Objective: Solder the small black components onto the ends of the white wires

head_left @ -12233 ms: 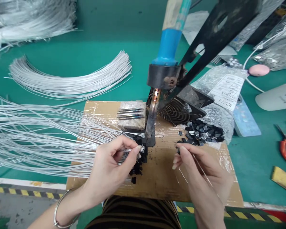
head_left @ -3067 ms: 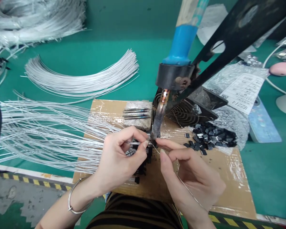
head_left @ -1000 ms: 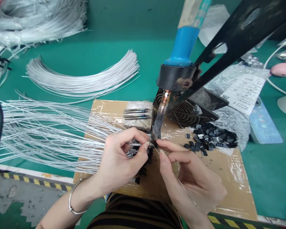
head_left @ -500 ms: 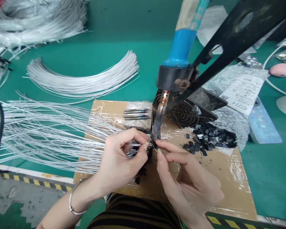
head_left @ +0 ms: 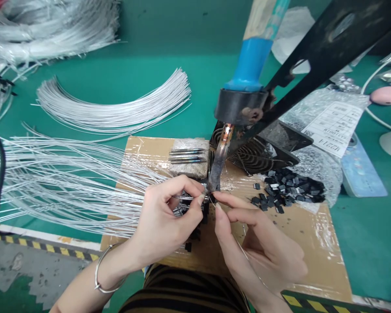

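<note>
Under the tip of a mounted soldering iron (head_left: 220, 161) both hands meet. My left hand (head_left: 169, 217) pinches a white wire (head_left: 185, 198) between thumb and forefinger, its end right at the iron tip. Between the thumb and forefinger of my right hand (head_left: 257, 243) is a thin strand of solder wire (head_left: 211, 201), which runs back across the palm and reaches toward the tip. Small black parts lie below the fingers, partly hidden. Many loose white wires (head_left: 68, 187) spread out left of my left hand.
A curved bundle of white wires (head_left: 117, 113) lies behind. Black connector pieces (head_left: 289, 189) are heaped on the cardboard (head_left: 313, 252) at right, beside a black fan (head_left: 257, 156). A block with several spare tips (head_left: 187, 156) sits left of the iron. The iron's black bracket (head_left: 313, 56) reaches in from upper right.
Hardly anything differs. Both hands keep their places at the iron tip, and the iron, its bracket and the things at right appear shifted very slightly rightward in view.
</note>
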The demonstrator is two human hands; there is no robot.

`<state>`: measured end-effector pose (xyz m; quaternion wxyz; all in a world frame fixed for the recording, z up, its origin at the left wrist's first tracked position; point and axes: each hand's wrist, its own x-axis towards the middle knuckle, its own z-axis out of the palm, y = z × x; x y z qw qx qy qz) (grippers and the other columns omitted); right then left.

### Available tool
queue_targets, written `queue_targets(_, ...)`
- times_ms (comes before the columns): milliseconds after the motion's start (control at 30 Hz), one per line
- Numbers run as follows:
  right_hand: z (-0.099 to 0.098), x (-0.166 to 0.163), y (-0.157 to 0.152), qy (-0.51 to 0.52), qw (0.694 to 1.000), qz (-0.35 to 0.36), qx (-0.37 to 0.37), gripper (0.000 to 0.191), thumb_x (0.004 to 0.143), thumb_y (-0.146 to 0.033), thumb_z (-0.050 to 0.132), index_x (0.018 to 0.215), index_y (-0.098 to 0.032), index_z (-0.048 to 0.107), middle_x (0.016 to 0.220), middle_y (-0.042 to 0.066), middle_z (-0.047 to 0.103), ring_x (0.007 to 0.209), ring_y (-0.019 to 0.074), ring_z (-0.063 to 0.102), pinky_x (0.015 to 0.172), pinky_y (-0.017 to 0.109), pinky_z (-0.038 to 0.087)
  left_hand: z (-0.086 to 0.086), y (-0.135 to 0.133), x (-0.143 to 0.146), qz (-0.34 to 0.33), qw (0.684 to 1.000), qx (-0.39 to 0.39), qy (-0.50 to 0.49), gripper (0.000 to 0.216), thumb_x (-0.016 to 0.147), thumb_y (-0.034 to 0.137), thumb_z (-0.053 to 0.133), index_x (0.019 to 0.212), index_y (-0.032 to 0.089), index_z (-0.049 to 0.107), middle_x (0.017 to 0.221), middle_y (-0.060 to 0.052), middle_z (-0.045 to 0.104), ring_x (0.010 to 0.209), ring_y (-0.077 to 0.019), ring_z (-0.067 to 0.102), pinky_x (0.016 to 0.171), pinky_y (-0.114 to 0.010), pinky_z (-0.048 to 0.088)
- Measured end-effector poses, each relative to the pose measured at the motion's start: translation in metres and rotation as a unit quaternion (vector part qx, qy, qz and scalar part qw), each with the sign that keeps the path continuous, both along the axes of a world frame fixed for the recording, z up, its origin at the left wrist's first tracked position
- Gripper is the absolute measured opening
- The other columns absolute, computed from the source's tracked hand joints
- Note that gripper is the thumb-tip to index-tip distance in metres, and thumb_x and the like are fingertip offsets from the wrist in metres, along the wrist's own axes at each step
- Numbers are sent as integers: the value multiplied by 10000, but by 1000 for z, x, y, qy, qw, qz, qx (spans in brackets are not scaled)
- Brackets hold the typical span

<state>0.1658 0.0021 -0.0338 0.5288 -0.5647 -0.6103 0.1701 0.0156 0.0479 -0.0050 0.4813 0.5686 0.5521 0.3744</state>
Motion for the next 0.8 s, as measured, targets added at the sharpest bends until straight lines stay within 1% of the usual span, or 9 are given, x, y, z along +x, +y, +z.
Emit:
queue_targets(200,0,-1,2,-12,1000,-5,8,192,931,-38,753,866,-212,704,769,-2,837,744,196,861,661,199,692,-1,-1,-1,0,1000,-4,-1,133,855,124,667,745,187,704,807,-47,806,708,-174,730,551,-235,488)
queue_targets(433,1,0,2,-8,1000,-3,8,193,927,-35,756,872,-214,709,762,-5,838,725,199,859,635,207,695,1,1,2,-1,1000,-5,2,134,857,131,666,741,189,697,805,-42,807,687,-165,715,530,-234,460)
queue_targets(600,0,0,3,-8,1000,-5,8,193,924,-38,757,857,-211,702,771,-1,842,733,195,858,655,205,695,1,0,3,4,1000,-18,6,121,856,143,668,747,184,699,799,-41,797,674,-160,703,528,-235,451)
queue_targets(800,0,-1,3,-15,1000,-14,8,192,924,-52,764,840,-214,707,759,-7,840,707,201,857,661,203,700,1,-1,1,3,1000,-15,6,124,850,148,672,732,184,694,792,-46,795,688,-165,704,525,-234,448)
